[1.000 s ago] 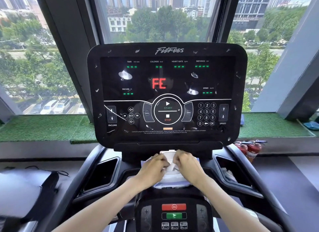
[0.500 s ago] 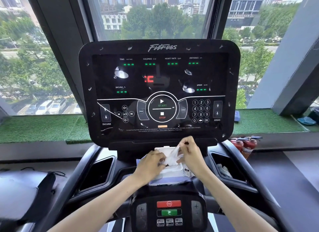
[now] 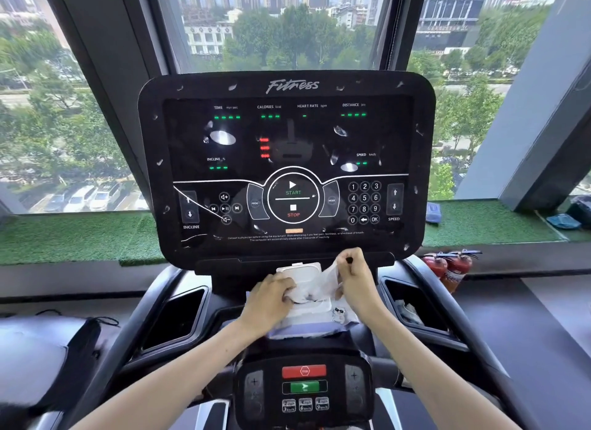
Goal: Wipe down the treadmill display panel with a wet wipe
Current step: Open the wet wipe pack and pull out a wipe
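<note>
The black treadmill display panel (image 3: 287, 160) stands upright in front of me, lit, with smudges and specks on its glass. Below it, on the console ledge, lies a wet wipe pack (image 3: 307, 314) with its white lid (image 3: 299, 271) flipped up. My left hand (image 3: 267, 301) presses down on the pack's left side. My right hand (image 3: 355, 277) pinches a white wet wipe (image 3: 323, 282) and holds it partly drawn out of the pack's opening, just under the panel's lower edge.
A lower control pad (image 3: 303, 386) with red and green buttons sits near me. Cup holders (image 3: 176, 317) (image 3: 415, 304) flank the pack. A black bag (image 3: 48, 362) lies at the left, red fire extinguishers (image 3: 447, 266) stand at the right, and green turf (image 3: 80, 237) lines the window sill.
The pack's lid went from shut to flipped up. My right hand has risen, drawing the wipe out of the opening, while my left hand stays on the pack.
</note>
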`<action>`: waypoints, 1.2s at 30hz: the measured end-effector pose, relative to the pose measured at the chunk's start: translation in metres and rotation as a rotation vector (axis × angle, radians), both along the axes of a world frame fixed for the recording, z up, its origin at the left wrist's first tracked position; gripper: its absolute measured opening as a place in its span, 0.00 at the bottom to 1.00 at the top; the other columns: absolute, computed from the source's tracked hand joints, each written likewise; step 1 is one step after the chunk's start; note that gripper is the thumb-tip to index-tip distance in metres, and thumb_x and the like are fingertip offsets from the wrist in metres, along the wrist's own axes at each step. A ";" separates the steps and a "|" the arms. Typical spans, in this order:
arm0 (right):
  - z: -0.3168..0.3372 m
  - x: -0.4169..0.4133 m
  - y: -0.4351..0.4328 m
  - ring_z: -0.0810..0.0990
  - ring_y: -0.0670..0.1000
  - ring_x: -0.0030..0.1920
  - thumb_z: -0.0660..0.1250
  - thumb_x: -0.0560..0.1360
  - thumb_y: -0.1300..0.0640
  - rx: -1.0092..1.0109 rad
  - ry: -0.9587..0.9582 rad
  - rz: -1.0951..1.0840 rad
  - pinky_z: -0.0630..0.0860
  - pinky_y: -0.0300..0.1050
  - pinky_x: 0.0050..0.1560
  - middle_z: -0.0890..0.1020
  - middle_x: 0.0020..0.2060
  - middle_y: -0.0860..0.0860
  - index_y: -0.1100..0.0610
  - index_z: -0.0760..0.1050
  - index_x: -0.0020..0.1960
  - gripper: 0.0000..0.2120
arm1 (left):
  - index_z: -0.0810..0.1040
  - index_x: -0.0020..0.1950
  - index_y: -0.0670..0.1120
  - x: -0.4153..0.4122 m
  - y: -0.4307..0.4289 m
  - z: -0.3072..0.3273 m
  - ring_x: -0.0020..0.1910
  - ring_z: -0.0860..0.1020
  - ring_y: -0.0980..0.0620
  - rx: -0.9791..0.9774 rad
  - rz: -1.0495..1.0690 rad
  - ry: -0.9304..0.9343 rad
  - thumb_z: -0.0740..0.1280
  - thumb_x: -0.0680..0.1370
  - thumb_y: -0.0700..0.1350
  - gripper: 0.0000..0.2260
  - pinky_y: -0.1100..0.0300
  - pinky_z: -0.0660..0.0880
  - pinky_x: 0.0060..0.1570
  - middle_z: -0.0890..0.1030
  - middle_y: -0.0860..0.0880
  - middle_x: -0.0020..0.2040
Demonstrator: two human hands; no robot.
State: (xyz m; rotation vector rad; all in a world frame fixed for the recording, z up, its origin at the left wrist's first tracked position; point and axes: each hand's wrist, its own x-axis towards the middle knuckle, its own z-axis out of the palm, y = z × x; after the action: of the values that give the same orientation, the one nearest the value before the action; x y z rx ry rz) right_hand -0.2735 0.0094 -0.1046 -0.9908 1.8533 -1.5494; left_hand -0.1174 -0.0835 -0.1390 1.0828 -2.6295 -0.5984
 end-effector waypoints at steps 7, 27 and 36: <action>0.012 0.000 0.003 0.70 0.47 0.33 0.74 0.67 0.50 0.344 0.389 0.362 0.65 0.36 0.31 0.74 0.31 0.46 0.58 0.72 0.48 0.18 | 0.79 0.55 0.46 0.002 0.004 0.006 0.55 0.73 0.50 0.105 0.027 0.149 0.62 0.72 0.33 0.16 0.59 0.68 0.56 0.79 0.52 0.55; 0.037 -0.014 -0.002 0.76 0.47 0.36 0.61 0.77 0.61 0.049 0.222 0.116 0.70 0.37 0.37 0.78 0.35 0.48 0.56 0.72 0.40 0.07 | 0.78 0.57 0.55 -0.005 0.010 0.009 0.57 0.71 0.51 -0.198 -0.042 -0.396 0.55 0.69 0.72 0.28 0.56 0.62 0.59 0.76 0.54 0.60; 0.016 -0.022 0.004 0.74 0.48 0.32 0.64 0.76 0.58 0.128 0.142 0.134 0.69 0.41 0.33 0.79 0.34 0.57 0.62 0.75 0.42 0.08 | 0.80 0.48 0.47 -0.015 0.020 0.021 0.41 0.71 0.54 -0.030 -0.107 0.279 0.65 0.74 0.39 0.07 0.55 0.64 0.47 0.78 0.55 0.39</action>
State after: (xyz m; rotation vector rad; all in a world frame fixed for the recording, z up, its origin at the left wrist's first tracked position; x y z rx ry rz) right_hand -0.2954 0.0134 -0.0890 -1.1661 1.9126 -1.2947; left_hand -0.1323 -0.0638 -0.1183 0.7902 -2.4549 -0.6765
